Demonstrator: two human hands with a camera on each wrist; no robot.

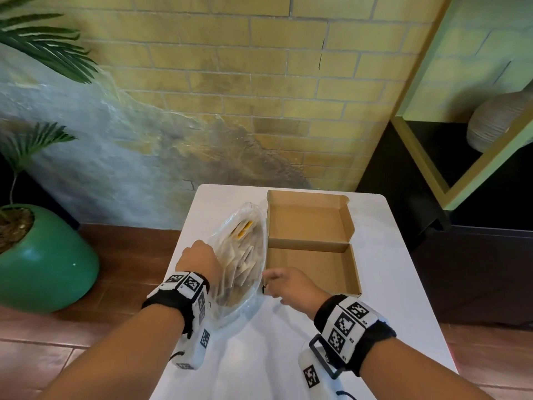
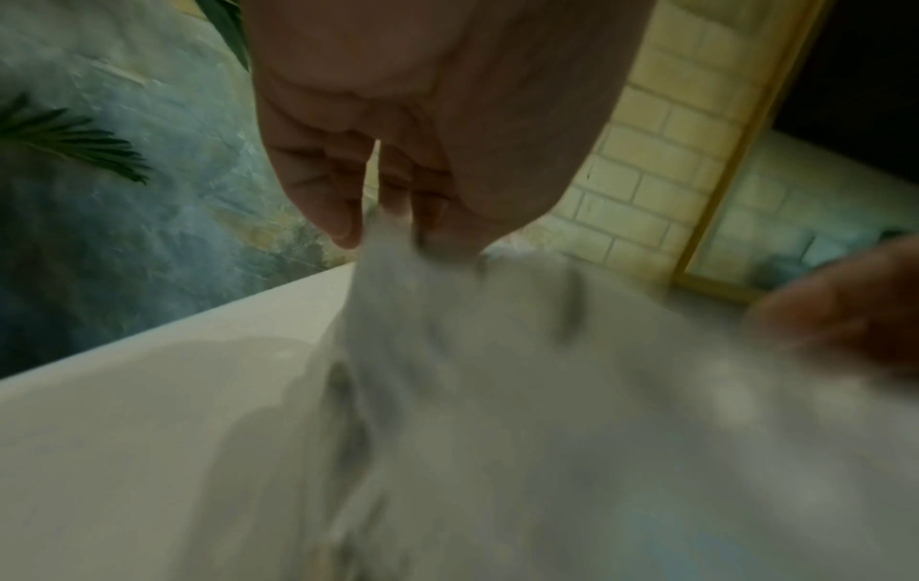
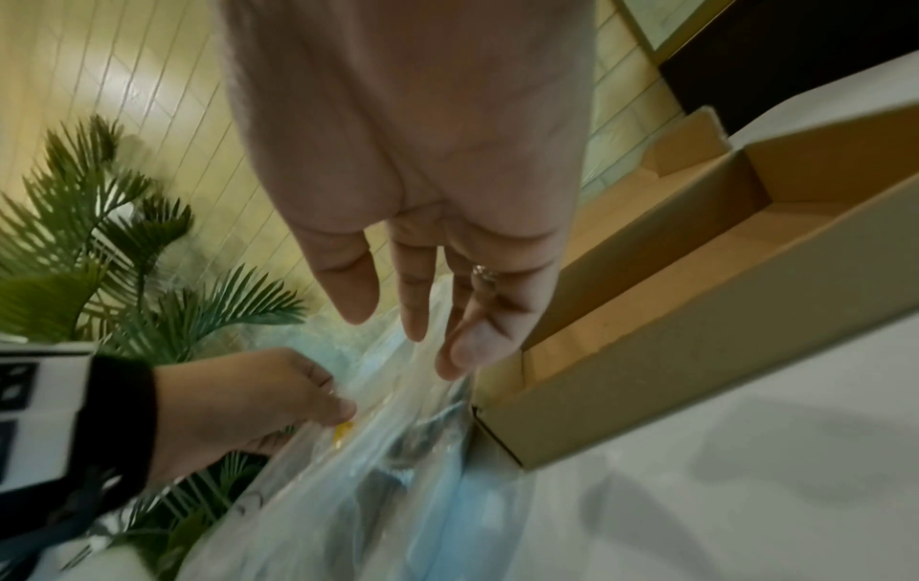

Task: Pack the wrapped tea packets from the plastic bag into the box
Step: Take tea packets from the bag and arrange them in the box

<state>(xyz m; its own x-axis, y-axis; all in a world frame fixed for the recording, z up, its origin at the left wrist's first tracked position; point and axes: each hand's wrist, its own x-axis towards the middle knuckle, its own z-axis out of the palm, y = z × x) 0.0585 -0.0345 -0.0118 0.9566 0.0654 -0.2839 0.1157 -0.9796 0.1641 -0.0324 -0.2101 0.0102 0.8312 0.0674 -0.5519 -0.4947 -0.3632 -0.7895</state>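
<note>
White bench (image 1: 375, 284) standing against a brick wall (image 1: 259, 82), potted plant (image 1: 43, 255) beside it. Left hand (image 1: 199, 259) is pinching the plastic bag (image 1: 239, 255) of tea packets (image 1: 245, 264), left of the open box (image 1: 311, 246); right hand (image 1: 291, 284) is reaching toward the bag with fingers relaxed.

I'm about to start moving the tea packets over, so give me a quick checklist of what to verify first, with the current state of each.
1. Box open, tray bare: ok.
2. Plastic bag beside the box: ok.
3. Left hand grips the bag: ok.
4. Right hand free, fingers straight at the bag's edge: ok.
5. Bag mouth open: cannot tell.
6. Tea packets all inside the bag: ok.
</note>
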